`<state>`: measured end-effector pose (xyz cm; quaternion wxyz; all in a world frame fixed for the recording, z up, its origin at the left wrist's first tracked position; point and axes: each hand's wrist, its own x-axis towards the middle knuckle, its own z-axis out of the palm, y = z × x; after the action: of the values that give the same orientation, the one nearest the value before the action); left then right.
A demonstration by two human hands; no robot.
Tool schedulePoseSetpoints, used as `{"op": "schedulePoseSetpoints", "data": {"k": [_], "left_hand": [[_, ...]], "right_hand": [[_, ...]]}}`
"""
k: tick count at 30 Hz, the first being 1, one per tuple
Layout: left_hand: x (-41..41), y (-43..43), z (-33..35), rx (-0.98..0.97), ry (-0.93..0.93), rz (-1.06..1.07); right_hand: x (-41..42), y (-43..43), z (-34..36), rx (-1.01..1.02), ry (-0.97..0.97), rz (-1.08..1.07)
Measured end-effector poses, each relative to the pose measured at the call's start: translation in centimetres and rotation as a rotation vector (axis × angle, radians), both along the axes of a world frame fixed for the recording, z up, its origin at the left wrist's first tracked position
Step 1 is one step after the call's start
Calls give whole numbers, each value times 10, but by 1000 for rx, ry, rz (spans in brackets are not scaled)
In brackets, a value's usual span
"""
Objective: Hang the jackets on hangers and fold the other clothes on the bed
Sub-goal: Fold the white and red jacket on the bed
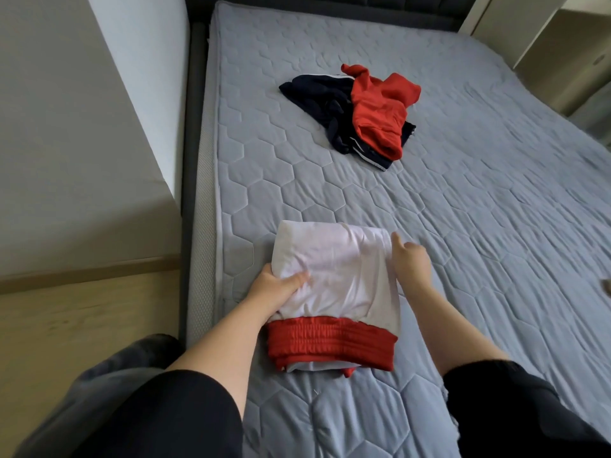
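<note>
We see the folded white garment point(344, 266) lying at the near end of the grey-blue mattress point(463, 209), which is quilted in hexagons. Its smooth, faintly glossy cloth forms a rough rectangle, with a red waistband point(330, 342) of ribbed, gathered elastic along the near side. Our left hand point(276, 289) grips its left edge, thumb on top. Our right hand point(411, 264) sits at the right edge, fingers curled; whether it pinches the cloth we cannot tell. Well apart, a crumpled red garment point(380, 107) lies on a navy garment point(317, 94) with white stripes.
</note>
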<state>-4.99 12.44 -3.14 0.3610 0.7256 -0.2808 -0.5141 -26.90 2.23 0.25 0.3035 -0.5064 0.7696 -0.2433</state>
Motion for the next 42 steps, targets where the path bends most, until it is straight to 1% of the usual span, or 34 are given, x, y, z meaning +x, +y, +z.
{"op": "schedulePoseSetpoints", "data": {"k": [3, 5, 8, 10, 14, 16, 18, 19, 20, 22, 23, 24, 25, 26, 27, 28, 30, 32, 34, 36, 39, 40, 42], "left_hand": [[-6, -3, 6, 8, -42, 55], [-9, -4, 11, 36, -63, 56], [-12, -3, 15, 64, -118, 54], [-14, 1, 15, 74, -161, 72], [-18, 10, 14, 49, -264, 26], [-21, 15, 13, 47, -312, 18], [-25, 16, 14, 53, -350, 38], [-27, 17, 14, 41, -440, 37], [-27, 18, 14, -23, -604, 2], [-23, 15, 12, -332, -1007, -152], [-20, 11, 11, -494, -1145, -235], [-18, 7, 10, -580, -1205, -342], [-17, 4, 11, -576, -1219, -458], [-19, 3, 11, -510, -1228, -564], [-22, 2, 9, -403, -1223, -651], [-25, 3, 7, -336, -1231, -695], [-28, 7, 2, -308, -1277, -714], [-25, 9, -2, -251, -1275, -754], [-18, 9, -5, -153, -1238, -799], [-18, 11, -5, -144, -1231, -820], [-20, 11, -5, -140, -1221, -842], [-20, 11, -4, -124, -1221, -849], [-18, 11, -3, -103, -1208, -849]], "right_hand": [[-1, 23, 6, 212, -11, 69], [-1, 39, 4, 255, -100, 78], [1, 63, 1, 277, -296, 34], [4, 75, 2, 251, -331, 16], [1, 82, 4, 28, -301, -11], [-2, 83, 0, -39, -246, -22], [-1, 85, -9, -6, -147, -1], [0, 86, -15, 28, -90, 19], [0, 86, -19, 57, -41, 34], [2, 83, -14, 49, 34, 54], [2, 80, -11, 2, 98, 91], [3, 77, -6, -67, 201, 151], [5, 74, -1, -151, 330, 214], [9, 71, 5, -251, 422, 266], [16, 68, 11, -340, 446, 313], [25, 66, 16, -408, 431, 370], [47, 63, 21, -479, 377, 518], [60, 58, 11, -396, 367, 705], [55, 52, -16, -220, 411, 829], [41, 42, -38, -77, 463, 789], [34, 33, -38, -3, 569, 654], [39, 34, -33, -8, 581, 636], [52, 45, -22, -119, 572, 624]]}}
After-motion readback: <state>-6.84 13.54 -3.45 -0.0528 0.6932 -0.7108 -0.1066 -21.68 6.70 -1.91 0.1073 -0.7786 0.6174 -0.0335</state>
